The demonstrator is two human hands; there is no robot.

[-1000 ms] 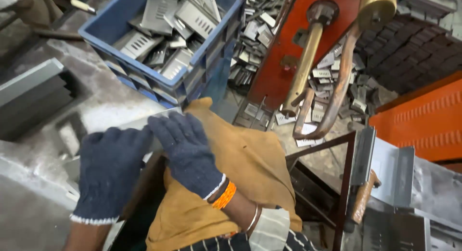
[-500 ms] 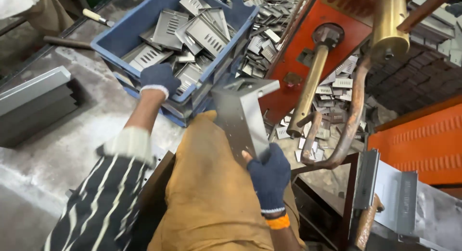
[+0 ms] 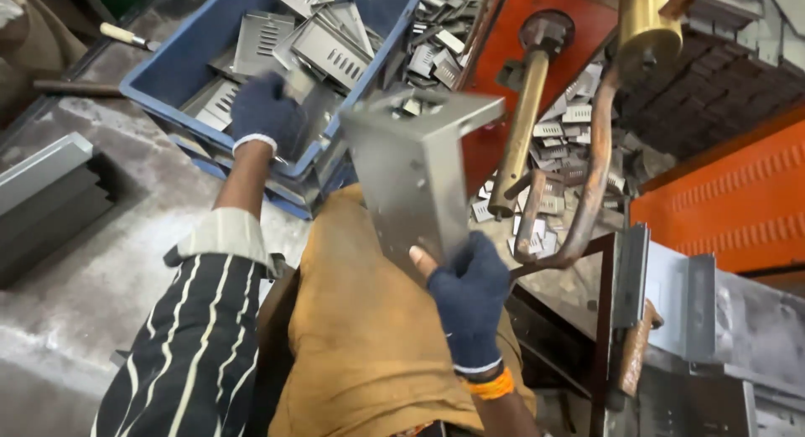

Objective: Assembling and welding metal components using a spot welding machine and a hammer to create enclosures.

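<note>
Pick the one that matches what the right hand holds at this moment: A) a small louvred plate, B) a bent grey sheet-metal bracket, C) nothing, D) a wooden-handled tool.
B: the gloved right hand grips the lower end of a bent grey sheet-metal bracket, raised over the lap, while the left hand reaches into the blue crate.

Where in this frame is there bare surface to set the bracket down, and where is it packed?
Bare concrete floor lies between the blue crate and the grey channel stack. The crate, where the left hand reaches, is full of louvred plates. Scrap pieces crowd the machine's base. The right hand holds the bracket.
</note>
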